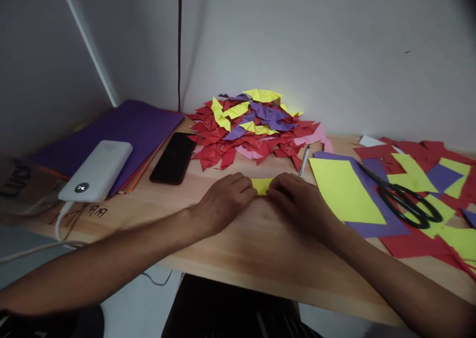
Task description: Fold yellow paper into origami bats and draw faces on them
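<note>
Pale walls meet behind the light wooden table (230, 253), and a heap of folded paper pieces (213, 149) in red, yellow, purple and pink sits against the far one. On the near side of that heap, around the middle of the tabletop, lies the small yellow paper (262, 186) I have between my hands. It should weigh next to nothing and be thin, a bit stiff along any fold, easy to crease or tear, and hardly slippery; its two short ends seem the best places to take hold, with light fingertips.

What shows of it is a bright, plain yellow band, wider than deep; my fingers hide both ends, and I can't make out how many layers it has. My left hand (227, 201) is curled closed on the left end, my right hand (293, 195) likewise on the right; how firmly each pinches, I can't tell. Just beyond my right hand a pen (304, 161) lies on the wood, and farther right are a larger yellow sheet (345, 189) and black-handled scissors (384, 185).
</note>
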Tool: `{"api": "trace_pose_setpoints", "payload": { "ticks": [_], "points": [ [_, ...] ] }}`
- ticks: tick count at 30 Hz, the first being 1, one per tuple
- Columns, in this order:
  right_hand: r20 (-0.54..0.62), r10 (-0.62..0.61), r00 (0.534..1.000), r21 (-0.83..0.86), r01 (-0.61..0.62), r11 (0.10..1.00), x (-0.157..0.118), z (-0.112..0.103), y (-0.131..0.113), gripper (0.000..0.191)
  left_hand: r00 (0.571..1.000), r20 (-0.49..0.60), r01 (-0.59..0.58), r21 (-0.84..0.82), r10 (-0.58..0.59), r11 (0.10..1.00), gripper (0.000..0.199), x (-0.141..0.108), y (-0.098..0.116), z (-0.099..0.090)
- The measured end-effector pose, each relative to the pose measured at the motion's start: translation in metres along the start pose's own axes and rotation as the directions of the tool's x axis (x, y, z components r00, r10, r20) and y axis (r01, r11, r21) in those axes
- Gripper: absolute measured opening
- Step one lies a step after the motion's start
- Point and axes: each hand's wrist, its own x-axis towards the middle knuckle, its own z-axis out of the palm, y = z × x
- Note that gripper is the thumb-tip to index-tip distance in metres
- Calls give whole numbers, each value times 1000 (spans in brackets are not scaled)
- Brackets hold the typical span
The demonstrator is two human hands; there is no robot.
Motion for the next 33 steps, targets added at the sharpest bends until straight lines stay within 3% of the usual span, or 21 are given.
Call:
{"api": "trace_pose_setpoints", "payload": {
  "ticks": [3, 7, 11, 21, 26, 33],
  "points": [
    [-3, 13, 1000, -62, -13, 998, 2, 2, 2, 11, 997, -65, 27, -51, -31, 998, 15, 0, 0, 1],
    [8, -23, 1000, -136, 24, 990, 1, 3, 0, 13, 999, -42, -6, -70, 3, 998, 15, -1, 4, -4],
    [47, -42, 998, -173, 49, 984, -3, 2, -3, 15, 996, -88, -37, -83, 30, 996, 18, -4, 11, -9],
    [68, -51, 996, -94, 57, 994, -9, -3, -2, 15, 993, -94, -71, -35, 67, 997, 18, -4, 18, -9],
    [75, -40, 996, -45, 43, 998, -11, -7, 3, 13, 996, -84, -34, -31, 32, 999, 18, -5, 18, -10],
    [14, -61, 998, -168, 63, 984, -10, 0, 0, 16, 996, -82, -25, -27, 23, 999, 18, -5, 20, -11]
  ]
}}
